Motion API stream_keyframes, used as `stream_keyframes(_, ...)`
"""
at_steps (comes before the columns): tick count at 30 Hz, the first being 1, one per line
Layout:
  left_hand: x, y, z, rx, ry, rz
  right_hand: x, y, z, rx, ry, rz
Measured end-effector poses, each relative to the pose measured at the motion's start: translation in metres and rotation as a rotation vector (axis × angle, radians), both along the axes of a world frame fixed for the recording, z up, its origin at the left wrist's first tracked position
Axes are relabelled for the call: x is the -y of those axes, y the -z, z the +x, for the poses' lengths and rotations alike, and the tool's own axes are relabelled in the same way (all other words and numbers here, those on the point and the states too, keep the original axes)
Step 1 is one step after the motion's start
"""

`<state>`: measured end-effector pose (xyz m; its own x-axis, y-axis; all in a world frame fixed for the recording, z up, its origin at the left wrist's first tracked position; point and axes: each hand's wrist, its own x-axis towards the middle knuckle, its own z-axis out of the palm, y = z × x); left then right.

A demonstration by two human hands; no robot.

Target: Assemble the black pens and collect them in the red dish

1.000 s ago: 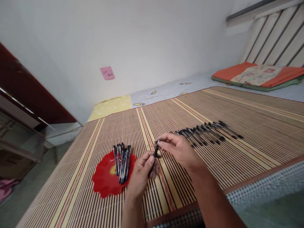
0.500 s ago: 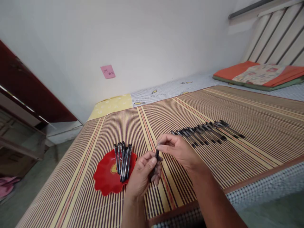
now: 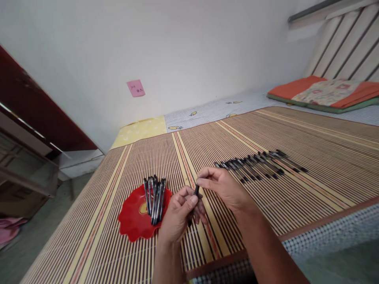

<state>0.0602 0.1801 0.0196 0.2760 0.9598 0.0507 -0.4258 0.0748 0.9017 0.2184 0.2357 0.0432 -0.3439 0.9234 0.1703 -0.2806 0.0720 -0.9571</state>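
Got a black pen (image 3: 195, 194) pinched at both ends here. My left hand (image 3: 178, 216) is closed round the lower barrel, and my right hand (image 3: 225, 188) is nipping the top end with thumb and fingers. The pen stands nearly upright, just above the bamboo mat (image 3: 296, 130). Just left of my hands is a red plate (image 3: 130, 227) with a bunch of pens (image 3: 154, 195) on it. A long row of pens (image 3: 260, 163) lies on the mat behind my right hand.

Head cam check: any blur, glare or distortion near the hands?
Head view: soft, even light, faint shadows, no glare; left hand, right hand and the pen they hold look sharp; wide-angle stretch leans the headboard in the top right corner.
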Motion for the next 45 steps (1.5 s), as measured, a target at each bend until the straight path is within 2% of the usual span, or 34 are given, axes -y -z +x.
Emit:
stream_keyframes(2,0.000,-0.001,0.000,-0.008,-0.007,-0.005,-0.001,0.002,-0.001,0.002,0.018,-0.021)
stream_keyframes(8,-0.001,-0.002,0.001,0.008,-0.013,-0.007,0.000,0.001,0.000,-0.015,-0.085,-0.006)
stream_keyframes(13,-0.001,-0.001,0.001,-0.042,-0.037,0.009,-0.001,0.001,-0.003,0.016,0.002,-0.077)
stream_keyframes(19,0.000,-0.001,0.001,-0.015,-0.045,-0.010,0.000,0.002,0.001,-0.025,-0.100,-0.059)
stream_keyframes(26,-0.001,0.001,0.000,-0.046,-0.054,0.002,0.001,-0.001,-0.003,0.016,0.010,-0.072)
stream_keyframes(32,-0.001,-0.001,-0.004,-0.053,-0.092,-0.025,0.002,0.000,-0.011,-0.009,-0.043,-0.032)
stream_keyframes(36,-0.003,0.001,-0.009,-0.165,-0.185,0.026,0.002,0.005,-0.021,-0.025,-0.008,-0.037)
stream_keyframes(42,-0.005,0.003,-0.009,-0.352,-0.354,0.090,-0.002,0.012,-0.036,0.057,0.153,0.017)
stream_keyframes(45,-0.006,0.003,-0.005,-0.415,-0.447,0.121,-0.006,0.014,-0.034,0.098,0.153,0.028)
